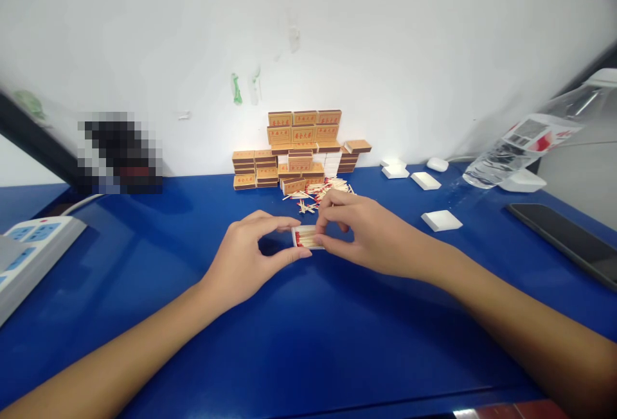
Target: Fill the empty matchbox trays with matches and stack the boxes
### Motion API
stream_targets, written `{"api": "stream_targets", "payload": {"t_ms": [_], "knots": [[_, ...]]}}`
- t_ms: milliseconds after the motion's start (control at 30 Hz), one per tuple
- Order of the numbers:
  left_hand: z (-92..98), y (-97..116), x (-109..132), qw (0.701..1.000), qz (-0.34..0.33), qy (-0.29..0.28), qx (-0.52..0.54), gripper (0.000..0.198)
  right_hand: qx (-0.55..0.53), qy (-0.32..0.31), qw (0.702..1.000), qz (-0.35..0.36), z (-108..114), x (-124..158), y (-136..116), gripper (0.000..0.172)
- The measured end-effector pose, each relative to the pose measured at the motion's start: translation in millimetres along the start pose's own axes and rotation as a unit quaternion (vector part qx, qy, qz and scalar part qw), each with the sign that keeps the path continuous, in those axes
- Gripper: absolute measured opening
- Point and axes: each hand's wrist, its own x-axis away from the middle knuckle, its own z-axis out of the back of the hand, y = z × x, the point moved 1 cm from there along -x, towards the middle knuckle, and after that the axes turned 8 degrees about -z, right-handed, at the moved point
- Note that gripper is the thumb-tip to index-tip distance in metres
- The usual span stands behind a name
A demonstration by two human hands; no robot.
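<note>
My left hand [255, 249] grips a small white matchbox tray [295, 238] between thumb and fingers, just above the blue table. Matches [305, 239] with red heads lie side by side in the tray, heads to the left. My right hand [359, 229] is closed in a pinch over the tray's right end, its fingertips on the matches and hiding that end. Right behind the hands, a loose heap of matches [332, 189] is spread on the table. Orange matchboxes [303, 134] stand stacked behind the heap, against the wall.
Several white trays [442, 220] lie to the right, near a white rounded case [438, 164]. A clear plastic bottle [525, 136] leans at the far right, above a dark phone [569, 236]. A white power strip [41, 258] lies at the left edge.
</note>
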Motion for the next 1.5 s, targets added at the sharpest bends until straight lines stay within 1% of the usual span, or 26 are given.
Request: {"api": "stream_targets", "payload": {"t_ms": [67,100,200,267,333,433,500,567,633,700,800,933,1067,1200,1367,1500], "knots": [[-1.0,-1,0,0.999,0.021,-0.041,0.001,0.031,0.014,0.0,1.0,0.001,2,0,1,0.009],[-1.3,-1,-1,0.998,0.016,-0.062,-0.01,0.031,0.019,0.002,1.0,0.002,3,-1,2,0.009],[-1.5,0,-1,0.992,-0.029,-0.108,-0.056,0.032,0.042,0.029,0.999,0.006,10,-4,12,0.011],[-1.0,1,-1,0.99,-0.043,-0.12,-0.063,0.031,0.07,0.058,0.996,-0.001,15,-7,25,0.013],[-0.4,2,-1,0.991,-0.041,-0.118,-0.054,0.033,0.105,0.066,0.992,-0.02,20,-9,39,0.014],[-0.4,3,0,0.99,-0.045,-0.125,-0.046,0.043,0.136,0.041,0.989,-0.05,24,-13,56,0.014],[-0.9,4,0,0.988,-0.054,-0.137,-0.052,0.039,0.135,0.025,0.989,-0.056,25,-13,61,0.013],[-1.3,5,0,0.987,-0.062,-0.139,-0.061,0.03,0.129,0.008,0.99,-0.054,25,-13,62,0.013],[-1.5,4,0,0.987,-0.065,-0.132,-0.066,0.028,0.125,-0.015,0.991,-0.05,25,-12,61,0.013],[-1.6,4,0,0.988,-0.064,-0.125,-0.068,0.031,0.122,-0.037,0.991,-0.049,25,-12,60,0.017],[-1.8,2,0,0.988,-0.062,-0.127,-0.07,0.037,0.115,-0.041,0.991,-0.055,26,-11,63,0.024],[-2.2,0,1,0.986,-0.064,-0.132,-0.076,0.04,0.111,-0.034,0.991,-0.066,24,-13,67,0.016],[-1.9,1,1,0.985,-0.069,-0.132,-0.08,0.04,0.105,-0.038,0.992,-0.065,21,-14,66,0.012],[-1.2,1,0,0.986,-0.067,-0.134,-0.077,0.039,0.085,-0.05,0.992,-0.076,21,-14,62,0.015],[-1.3,0,1,0.985,-0.065,-0.14,-0.081,0.041,0.051,-0.093,0.988,-0.116,19,-14,62,0.018],[-1.1,1,1,0.985,-0.066,-0.138,-0.083,0.043,0.048,-0.103,0.988,-0.11,14,-11,61,0.02]]}}
